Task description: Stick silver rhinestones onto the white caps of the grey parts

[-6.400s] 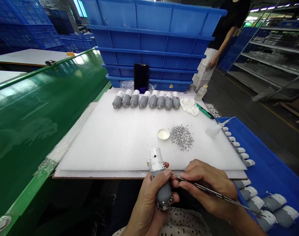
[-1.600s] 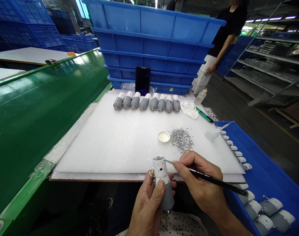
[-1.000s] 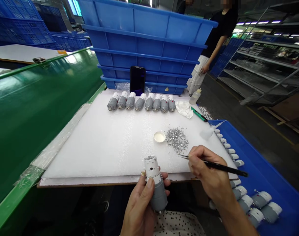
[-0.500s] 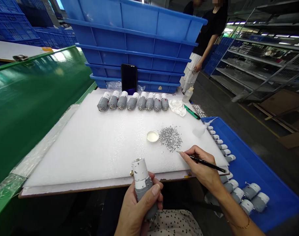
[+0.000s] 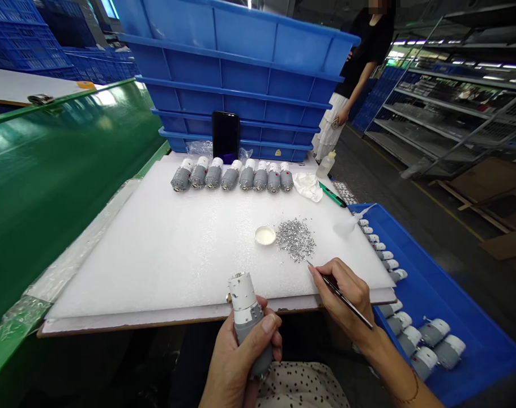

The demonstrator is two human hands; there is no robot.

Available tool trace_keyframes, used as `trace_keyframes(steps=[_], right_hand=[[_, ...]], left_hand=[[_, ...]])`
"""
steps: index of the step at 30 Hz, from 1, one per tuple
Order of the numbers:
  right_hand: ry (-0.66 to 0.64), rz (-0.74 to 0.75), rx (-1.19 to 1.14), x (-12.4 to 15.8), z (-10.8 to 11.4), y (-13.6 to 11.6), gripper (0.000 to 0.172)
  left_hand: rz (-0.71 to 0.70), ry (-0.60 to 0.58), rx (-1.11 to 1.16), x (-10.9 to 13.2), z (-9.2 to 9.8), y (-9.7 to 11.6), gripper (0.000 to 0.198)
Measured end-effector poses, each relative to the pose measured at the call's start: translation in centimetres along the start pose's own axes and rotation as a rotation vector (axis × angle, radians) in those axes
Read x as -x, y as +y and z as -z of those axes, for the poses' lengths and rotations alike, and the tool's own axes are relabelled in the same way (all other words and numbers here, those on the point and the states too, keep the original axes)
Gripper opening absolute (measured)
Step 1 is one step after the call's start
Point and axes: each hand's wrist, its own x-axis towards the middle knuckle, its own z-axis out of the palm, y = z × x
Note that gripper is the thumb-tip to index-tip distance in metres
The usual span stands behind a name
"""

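My left hand (image 5: 244, 351) is wrapped round a grey and white cylindrical part (image 5: 244, 306), its white end pointing up and away, with a small brass piece (image 5: 229, 297) at its side. Between thumb and fingers, my right hand (image 5: 342, 294) pinches a thin dark pen-like tool (image 5: 346, 303). The tool's tip is at the near edge of a scattered pile of tiny silver pieces (image 5: 295, 240); whether it touches one is too small to tell. A round shallow dish (image 5: 265, 236) with cream-coloured contents lies just left of the pile, on the white foam sheet (image 5: 177, 255).
Several similar grey and white parts (image 5: 230, 177) stand in a row before stacked blue crates (image 5: 241, 85) and a phone (image 5: 225, 137). Tissue (image 5: 307, 186), a green cutter (image 5: 333, 195) and bottles (image 5: 326, 164) lie right. A blue bin (image 5: 474, 351) holds more parts. Someone (image 5: 355, 73) stands behind.
My right hand has tilted the pen-like tool more steeply, its back end swinging down and toward me. My left hand keeps the cylindrical part almost where it was.
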Motion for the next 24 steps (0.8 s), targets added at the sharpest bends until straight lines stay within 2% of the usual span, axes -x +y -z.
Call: trace_keyframes(steps=[5, 9, 14, 20, 24], right_hand=[[0.015, -0.031, -0.052, 0.0, 0.4, -0.8, 0.019], [-0.023, -0.054, -0.187, 0.2, 1.6, -3.7, 0.019], [-0.154, 0.063, -0.385, -0.2, 2.4, -7.0, 0.011], [-0.167, 0.190, -0.388, -0.7, 1.7, -7.6, 0.011], [-0.199, 0.188, -0.373, -0.6, 2.0, -7.8, 0.016]], left_hand=[[0.005, -0.025, -0.001, -0.2, 0.0, 0.0, 0.031], [0.057, -0.055, 0.063, -0.6, -0.4, 0.2, 0.030], [0.163, -0.049, 0.253, -0.7, -1.0, 0.4, 0.021], [0.183, -0.043, 0.310, -0.7, -0.4, 0.6, 0.018], [0.196, -0.016, 0.374, -0.9, 0.1, 0.6, 0.020]])
